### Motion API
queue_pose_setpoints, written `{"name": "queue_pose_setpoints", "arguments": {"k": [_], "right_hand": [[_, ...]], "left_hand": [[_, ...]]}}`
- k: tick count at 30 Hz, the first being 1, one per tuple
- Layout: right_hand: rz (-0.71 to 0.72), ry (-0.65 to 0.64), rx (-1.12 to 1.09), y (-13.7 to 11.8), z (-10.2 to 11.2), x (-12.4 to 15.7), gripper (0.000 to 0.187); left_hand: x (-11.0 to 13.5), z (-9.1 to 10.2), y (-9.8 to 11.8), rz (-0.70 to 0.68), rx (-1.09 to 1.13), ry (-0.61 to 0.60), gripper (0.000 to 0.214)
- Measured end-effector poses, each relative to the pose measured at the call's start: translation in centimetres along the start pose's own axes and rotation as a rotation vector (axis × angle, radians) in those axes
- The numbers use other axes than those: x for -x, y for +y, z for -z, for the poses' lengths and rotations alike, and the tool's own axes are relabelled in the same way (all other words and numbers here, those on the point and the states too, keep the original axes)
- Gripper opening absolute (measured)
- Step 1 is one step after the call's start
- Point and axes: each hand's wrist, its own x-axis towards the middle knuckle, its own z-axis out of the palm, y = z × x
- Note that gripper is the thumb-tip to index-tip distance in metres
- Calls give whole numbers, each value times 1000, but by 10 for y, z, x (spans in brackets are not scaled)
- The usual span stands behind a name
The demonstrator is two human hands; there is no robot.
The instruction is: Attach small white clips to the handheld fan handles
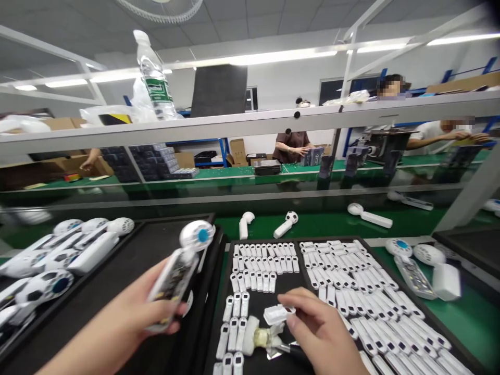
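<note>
My left hand (128, 317) is closed around the handle of a white hand-held fan (179, 271), whose round head with a blue hub points up and whose open side shows a circuit board. My right hand (320, 328) pinches a small white plastic part (278, 314) over a black tray (414, 291). That tray holds several rows of small white plastic parts (351, 281). Under my right hand lie a roll of yellowish tape (260, 338) and a dark tool, partly hidden.
A second black tray (117, 271) at the left carries several white fans (66, 250). Loose fans lie on the green belt (324, 224) and at the right (417, 265). A water bottle (154, 83) stands on the grey shelf rail (273, 122). Other people work at benches behind.
</note>
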Motion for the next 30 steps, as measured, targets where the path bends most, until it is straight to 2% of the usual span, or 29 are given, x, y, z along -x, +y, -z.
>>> {"name": "queue_pose_setpoints", "arguments": {"k": [4,8,12,15,17,19,20,23,24,26,28,30], "right_hand": [[-118,9,-95,-22,-29,-6,29],[-188,162,-203,-28,-30,-19,26],[-214,283,-383,-25,-21,-26,27],[-213,320,-485,-26,-22,-28,29],[-194,316,-481,-26,-24,-28,27],[-113,283,-314,-19,-21,-23,28],[-44,252,-137,-11,-17,-18,33],[208,111,648,34,0,3,65],[290,64,890,53,6,11,69],[458,13,1243,88,18,22,53],[533,-27,1339,107,28,28,35],[554,-21,1338,104,37,31,18]], "left_hand": [[-17,-58,3,-77,-213,-300,96],[-20,-103,-1,-90,-300,-418,98],[-15,-122,-8,-97,-365,-403,91],[-18,-127,-16,-191,-371,-373,81],[-25,-127,-22,-206,-343,-405,78],[-33,-125,-26,-163,-294,-447,75],[-37,-123,-27,-118,-252,-473,75],[-48,-119,-26,51,-37,-510,77],[-52,-118,-25,97,37,-509,77],[-56,-114,-22,144,162,-492,72],[-59,-111,-19,139,232,-474,67],[-60,-108,-16,114,279,-457,62]]}}
